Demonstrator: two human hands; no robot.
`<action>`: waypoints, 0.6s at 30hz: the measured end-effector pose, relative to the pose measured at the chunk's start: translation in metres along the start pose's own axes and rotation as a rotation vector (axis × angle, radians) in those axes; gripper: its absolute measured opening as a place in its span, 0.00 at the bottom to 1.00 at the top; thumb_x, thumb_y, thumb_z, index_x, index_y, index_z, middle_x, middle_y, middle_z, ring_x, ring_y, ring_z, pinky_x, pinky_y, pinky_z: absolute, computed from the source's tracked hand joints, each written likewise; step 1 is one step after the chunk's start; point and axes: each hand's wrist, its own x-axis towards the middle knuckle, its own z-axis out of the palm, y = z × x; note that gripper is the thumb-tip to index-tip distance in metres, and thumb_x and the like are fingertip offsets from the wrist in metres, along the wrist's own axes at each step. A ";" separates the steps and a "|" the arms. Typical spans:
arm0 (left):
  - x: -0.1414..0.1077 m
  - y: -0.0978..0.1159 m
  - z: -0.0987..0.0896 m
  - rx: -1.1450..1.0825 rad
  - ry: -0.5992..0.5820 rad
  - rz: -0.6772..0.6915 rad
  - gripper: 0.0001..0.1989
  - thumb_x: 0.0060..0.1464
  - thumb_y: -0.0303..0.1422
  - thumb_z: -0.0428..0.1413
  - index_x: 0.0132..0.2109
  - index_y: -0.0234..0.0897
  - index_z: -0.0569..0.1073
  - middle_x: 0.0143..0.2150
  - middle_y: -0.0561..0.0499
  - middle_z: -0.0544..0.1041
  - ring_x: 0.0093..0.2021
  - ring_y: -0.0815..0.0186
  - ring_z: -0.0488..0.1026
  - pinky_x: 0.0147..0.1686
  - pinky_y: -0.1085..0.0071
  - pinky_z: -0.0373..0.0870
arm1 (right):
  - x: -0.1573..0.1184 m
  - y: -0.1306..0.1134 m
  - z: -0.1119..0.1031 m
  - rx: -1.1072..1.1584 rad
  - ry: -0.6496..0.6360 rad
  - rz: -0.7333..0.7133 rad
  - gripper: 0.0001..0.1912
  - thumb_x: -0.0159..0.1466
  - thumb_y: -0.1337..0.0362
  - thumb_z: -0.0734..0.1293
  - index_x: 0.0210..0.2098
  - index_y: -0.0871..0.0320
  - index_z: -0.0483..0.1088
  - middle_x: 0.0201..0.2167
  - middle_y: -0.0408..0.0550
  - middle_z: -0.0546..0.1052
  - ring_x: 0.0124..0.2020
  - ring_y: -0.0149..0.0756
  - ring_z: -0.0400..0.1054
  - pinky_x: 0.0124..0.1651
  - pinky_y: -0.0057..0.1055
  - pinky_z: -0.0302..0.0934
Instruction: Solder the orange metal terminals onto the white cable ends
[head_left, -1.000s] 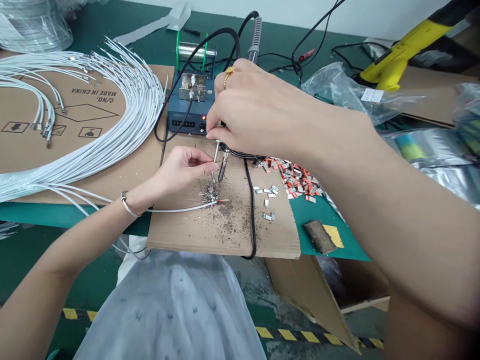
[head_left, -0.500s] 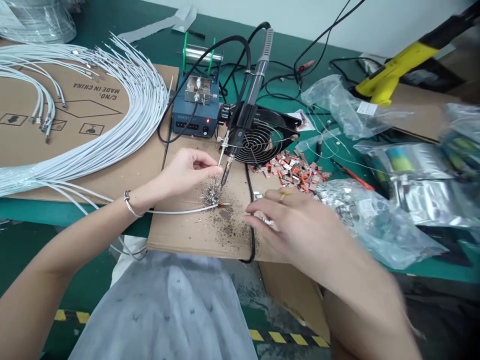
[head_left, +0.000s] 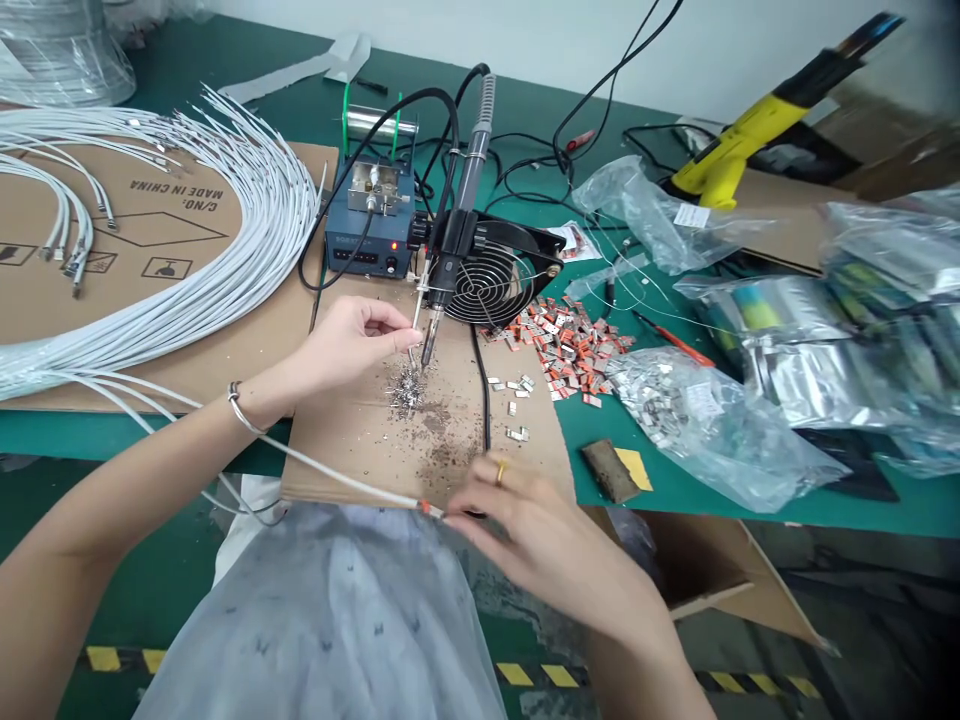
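Observation:
My left hand is closed, thumb and finger pinched on the thin solder feed tube beside the soldering iron. The iron is clamped tip-down above a heap of metallic solder bits on the cardboard. Lower, near the front edge of the cardboard, my right hand pinches the end of a white cable. An orange and silver connector piece shows at that end; its far tip is hidden by my fingers. Several small metal connector shells lie just above my right hand.
A blue soldering station with a solder reel and a black fan stand behind. At left lies a big bundle of white cables. Orange-silver connectors, a bag of metal parts and a brown sponge are at right.
My right hand has moved down and left from the metal shells and taken hold of the cable end, which lay on the cardboard. My left hand keeps its pinch. The view has shifted slightly.

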 end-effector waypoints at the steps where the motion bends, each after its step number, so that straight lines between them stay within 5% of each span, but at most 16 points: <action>1: 0.000 0.000 0.000 0.001 -0.004 -0.004 0.08 0.46 0.33 0.59 0.28 0.31 0.75 0.26 0.51 0.77 0.26 0.72 0.70 0.28 0.75 0.66 | -0.006 -0.004 0.001 0.005 -0.038 0.005 0.07 0.63 0.66 0.61 0.33 0.56 0.71 0.30 0.47 0.71 0.35 0.38 0.65 0.37 0.35 0.60; 4: -0.001 0.001 0.000 0.005 0.010 -0.010 0.08 0.46 0.34 0.59 0.28 0.32 0.75 0.26 0.51 0.77 0.26 0.72 0.70 0.28 0.76 0.66 | -0.021 -0.005 0.004 0.017 0.009 0.064 0.06 0.63 0.66 0.62 0.38 0.56 0.70 0.33 0.47 0.73 0.37 0.39 0.66 0.38 0.36 0.61; 7: -0.001 -0.001 0.000 0.018 0.042 -0.008 0.08 0.45 0.35 0.60 0.28 0.33 0.76 0.27 0.51 0.78 0.26 0.72 0.70 0.28 0.76 0.66 | -0.038 0.013 -0.001 0.056 0.226 0.203 0.07 0.63 0.64 0.61 0.38 0.57 0.70 0.31 0.47 0.74 0.35 0.37 0.67 0.37 0.33 0.61; 11: 0.000 -0.004 -0.002 0.055 0.044 0.004 0.07 0.45 0.36 0.60 0.29 0.36 0.76 0.28 0.51 0.78 0.26 0.70 0.71 0.27 0.76 0.67 | -0.069 0.053 -0.011 -0.106 0.585 0.713 0.12 0.61 0.56 0.62 0.34 0.58 0.71 0.25 0.47 0.72 0.26 0.36 0.66 0.29 0.32 0.58; 14: 0.001 -0.005 -0.002 0.061 0.050 0.006 0.08 0.44 0.37 0.61 0.29 0.36 0.76 0.29 0.50 0.79 0.28 0.69 0.72 0.28 0.76 0.67 | -0.083 0.081 -0.009 -0.196 0.548 0.867 0.18 0.59 0.50 0.62 0.35 0.59 0.71 0.27 0.50 0.71 0.28 0.41 0.66 0.30 0.35 0.57; 18: 0.000 -0.004 0.000 0.036 0.058 0.010 0.08 0.44 0.36 0.61 0.28 0.35 0.76 0.28 0.50 0.78 0.28 0.69 0.72 0.29 0.75 0.68 | -0.086 0.101 0.000 -0.243 0.493 0.786 0.16 0.58 0.51 0.63 0.34 0.59 0.69 0.30 0.53 0.71 0.34 0.46 0.66 0.37 0.39 0.58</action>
